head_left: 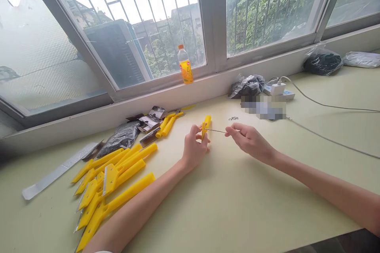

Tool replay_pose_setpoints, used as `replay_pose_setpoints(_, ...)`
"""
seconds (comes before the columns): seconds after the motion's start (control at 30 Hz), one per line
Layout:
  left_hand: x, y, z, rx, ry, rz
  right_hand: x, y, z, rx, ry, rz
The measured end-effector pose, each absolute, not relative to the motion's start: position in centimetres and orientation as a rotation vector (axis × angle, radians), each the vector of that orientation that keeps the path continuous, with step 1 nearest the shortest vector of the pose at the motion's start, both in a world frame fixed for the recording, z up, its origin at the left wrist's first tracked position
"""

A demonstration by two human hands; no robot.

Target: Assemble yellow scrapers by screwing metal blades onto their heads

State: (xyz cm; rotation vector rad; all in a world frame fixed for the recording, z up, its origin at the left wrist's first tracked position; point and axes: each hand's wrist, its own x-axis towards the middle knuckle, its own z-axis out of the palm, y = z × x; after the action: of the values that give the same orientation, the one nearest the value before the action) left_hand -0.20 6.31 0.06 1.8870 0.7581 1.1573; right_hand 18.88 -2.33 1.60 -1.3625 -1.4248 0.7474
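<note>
My left hand (194,146) is closed around the head of a yellow scraper (208,120), whose handle points up and away from me. My right hand (247,141) pinches a thin metal screwdriver (218,131); its grip is hidden in the fingers. The shaft runs left to the scraper's head, and its tip meets the side of it. Just beyond my right hand lies a small cluster of screws (233,118). On the left, beside my left forearm, several yellow scrapers with blades (118,184) are piled up.
More yellow handles (169,124) lie near dark packets and a black plastic bag (121,138). A clear strip (59,170) rests at left. An orange drink bottle (185,65) stands on the window sill. Behind my right hand are a bagged bundle (247,85), a power strip (285,94) and cables.
</note>
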Motion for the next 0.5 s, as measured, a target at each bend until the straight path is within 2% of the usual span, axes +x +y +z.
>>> replay_pose_setpoints(0.07,-0.2,6.4,0.1,1.901,0.772,1.154,18.8,-2.4,2.0,-1.328,-1.327,0.993)
replay_pose_setpoints(0.13,-0.2,6.5,0.1,1.891,0.782,1.162,18.9,-2.4,2.0,-1.324,-1.366,1.008)
replay_pose_setpoints(0.3,-0.2,6.5,0.0,1.897,0.791,1.161,19.9,-2.0,0.8,-1.327,-1.746,0.372)
replay_pose_setpoints(0.37,-0.2,6.5,0.0,1.936,0.809,1.148,20.1,-1.8,0.3,-1.314,-1.79,0.281)
replay_pose_setpoints(0.43,-0.3,6.5,-0.1,1.98,0.824,1.145,20.1,-1.7,0.2,-1.316,-1.739,0.34)
replay_pose_setpoints(0.5,-0.3,6.5,-0.2,2.016,0.813,1.145,19.9,-1.7,0.3,-1.335,-1.575,0.593)
